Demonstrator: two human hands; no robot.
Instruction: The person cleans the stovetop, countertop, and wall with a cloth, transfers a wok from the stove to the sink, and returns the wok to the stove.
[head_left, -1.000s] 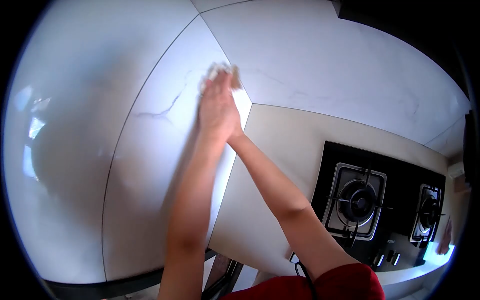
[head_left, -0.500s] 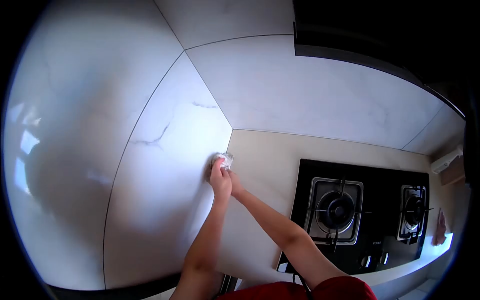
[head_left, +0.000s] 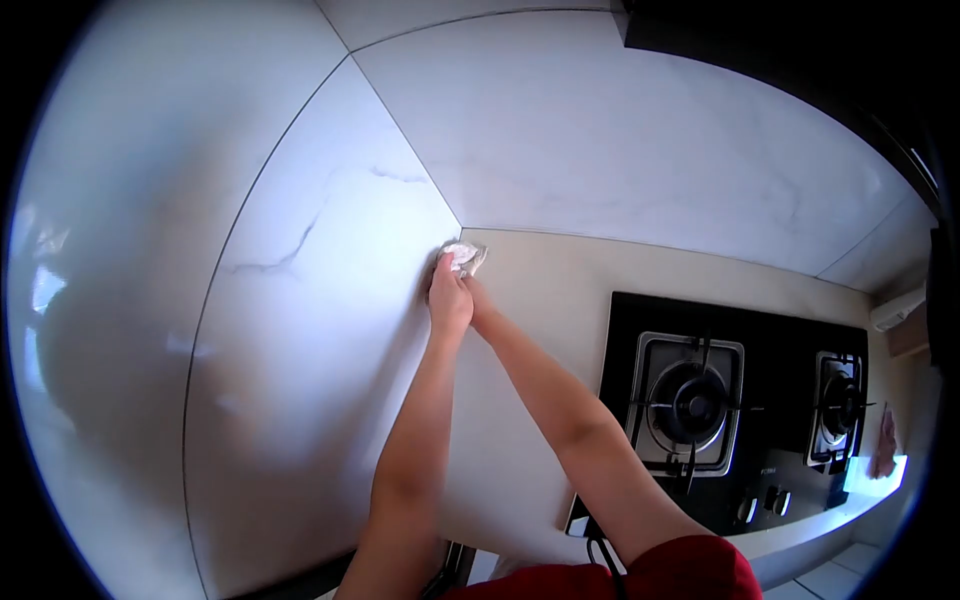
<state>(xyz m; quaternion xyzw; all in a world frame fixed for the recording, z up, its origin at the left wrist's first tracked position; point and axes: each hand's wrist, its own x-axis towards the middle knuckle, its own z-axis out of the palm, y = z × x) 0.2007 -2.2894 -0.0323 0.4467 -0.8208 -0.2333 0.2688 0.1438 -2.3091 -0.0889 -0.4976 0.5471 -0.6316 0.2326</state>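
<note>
At the back corner of the counter, my left hand [head_left: 450, 298] is closed around a crumpled white wad [head_left: 466, 256], which looks like a cloth or thin plastic; I cannot tell which. Pressed close beside it, my right hand [head_left: 479, 297] also grips the wad from the right, its fingers mostly hidden behind the left hand. The wad touches the seam where the beige countertop [head_left: 540, 300] meets the glossy white marbled side wall [head_left: 310, 370]. Both arms stretch forward, side by side.
To the right, a black gas stove [head_left: 620, 400] with two burners is set into the counter. A dark hood or cabinet [head_left: 780, 50] overhangs at upper right. A pinkish cloth [head_left: 884, 445] hangs at the far right, below a white object [head_left: 897, 310].
Both hands and the white wad have slid farther along the wall-counter seam, closer to the back corner. The view has shifted slightly.
</note>
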